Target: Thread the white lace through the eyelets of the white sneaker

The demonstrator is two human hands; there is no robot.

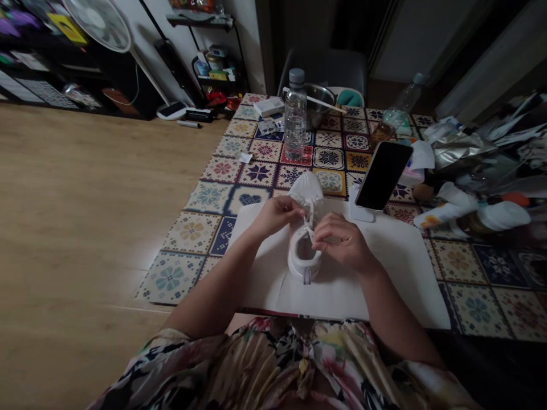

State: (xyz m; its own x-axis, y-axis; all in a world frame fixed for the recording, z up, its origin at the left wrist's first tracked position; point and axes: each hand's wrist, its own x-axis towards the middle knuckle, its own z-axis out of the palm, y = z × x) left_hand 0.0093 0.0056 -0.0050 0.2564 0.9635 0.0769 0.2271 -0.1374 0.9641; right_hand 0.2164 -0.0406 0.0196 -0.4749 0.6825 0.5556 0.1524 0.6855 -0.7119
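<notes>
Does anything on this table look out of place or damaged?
The white shoe: footwear on a table with a clear bottle seems unusual. The white sheet beneath has a line by the heel, perhaps a crease.

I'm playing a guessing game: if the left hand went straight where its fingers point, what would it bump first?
Past the white shoelace it seems to hold, the left hand would probably bump the right hand across the white sneaker, though one picture makes depth unclear.

Looks forward and steeply down from head height, close above floral clothing (256, 364) at bottom centre; faces across the table (171, 279), past left hand (280, 215) and right hand (344, 242) at mid-frame; takes in floor (77, 199) at left and chair (325, 65) at top centre.
</notes>
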